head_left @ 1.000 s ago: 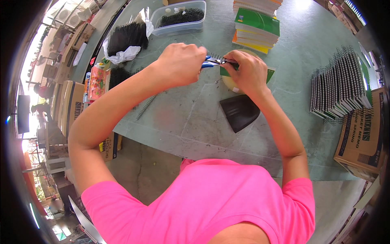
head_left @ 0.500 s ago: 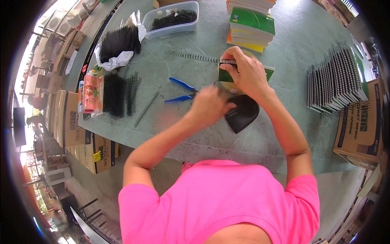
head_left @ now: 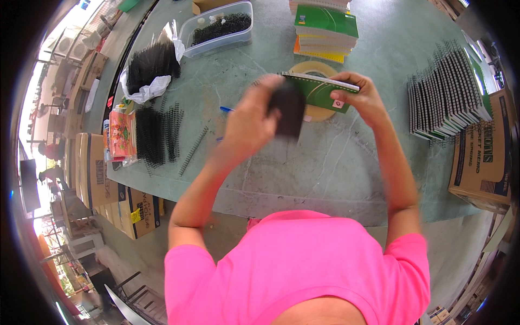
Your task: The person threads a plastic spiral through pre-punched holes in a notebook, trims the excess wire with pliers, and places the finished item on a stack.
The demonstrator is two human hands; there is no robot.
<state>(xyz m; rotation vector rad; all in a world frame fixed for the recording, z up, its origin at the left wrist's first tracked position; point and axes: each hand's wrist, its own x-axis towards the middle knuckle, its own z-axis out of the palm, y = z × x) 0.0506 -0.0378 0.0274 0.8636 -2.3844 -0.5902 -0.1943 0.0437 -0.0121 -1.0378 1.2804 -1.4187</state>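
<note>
Green notebook (head_left: pixel 319 92), one, is clamped in the right hand (head_left: pixel 360 97); left hand (head_left: pixel 252 122) fingers grip one black sheet (head_left: pixel 288 111).

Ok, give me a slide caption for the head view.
Left hand lifts a black sheet beside the green notebook in right hand.

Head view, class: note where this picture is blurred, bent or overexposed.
Head view: the left hand and the dark flat piece it holds are motion-smeared; the right hand on the green notebook is sharper; the table edges bow toward the rim; daylight washes out the far left; corners are black.
</note>
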